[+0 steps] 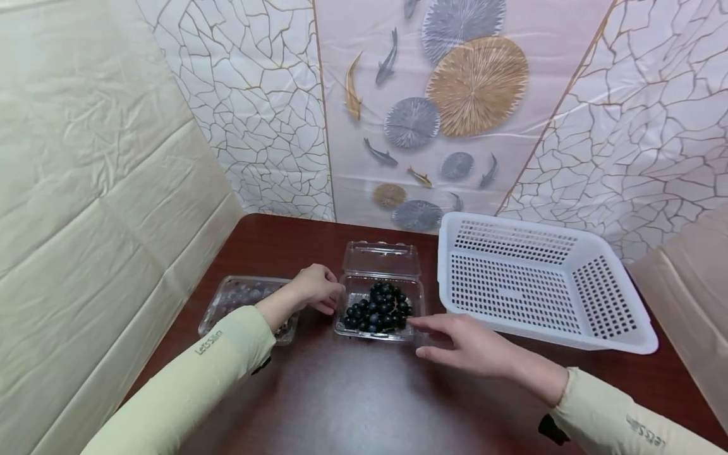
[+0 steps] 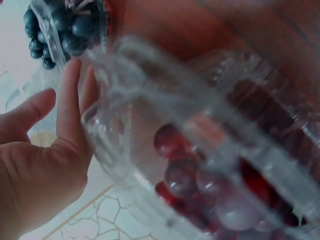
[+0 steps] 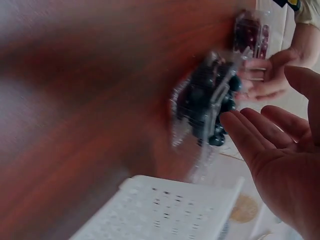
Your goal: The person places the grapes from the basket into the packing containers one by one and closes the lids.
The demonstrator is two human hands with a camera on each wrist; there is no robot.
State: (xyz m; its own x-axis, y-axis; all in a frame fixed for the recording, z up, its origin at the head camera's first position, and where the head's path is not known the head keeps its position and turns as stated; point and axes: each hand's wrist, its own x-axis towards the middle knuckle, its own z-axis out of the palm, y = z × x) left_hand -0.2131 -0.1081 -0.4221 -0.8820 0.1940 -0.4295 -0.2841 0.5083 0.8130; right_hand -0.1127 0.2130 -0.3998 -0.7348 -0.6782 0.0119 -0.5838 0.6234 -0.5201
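Dark grapes (image 1: 380,308) sit in a clear plastic box (image 1: 364,336) on the table, its hinged lid (image 1: 381,258) tipped back toward the wall. My left hand (image 1: 318,287) is at the box's left side, fingertips right by its wall. In the left wrist view its fingers (image 2: 70,105) are fairly straight. On the other side, my right hand (image 1: 469,344) has its fingertips right at the box's right front corner; in the right wrist view, these fingers (image 3: 250,135) extend loosely. A second clear box (image 1: 213,309) with reddish grapes (image 2: 235,205) lies partly hidden behind my left forearm.
A white perforated basket (image 1: 512,294) stands to the right of the open box, near my right hand. The dark wooden table (image 1: 352,398) meets patterned wall sheets (image 1: 273,126) at the back. Cream fabric (image 1: 102,208) hangs along the left.
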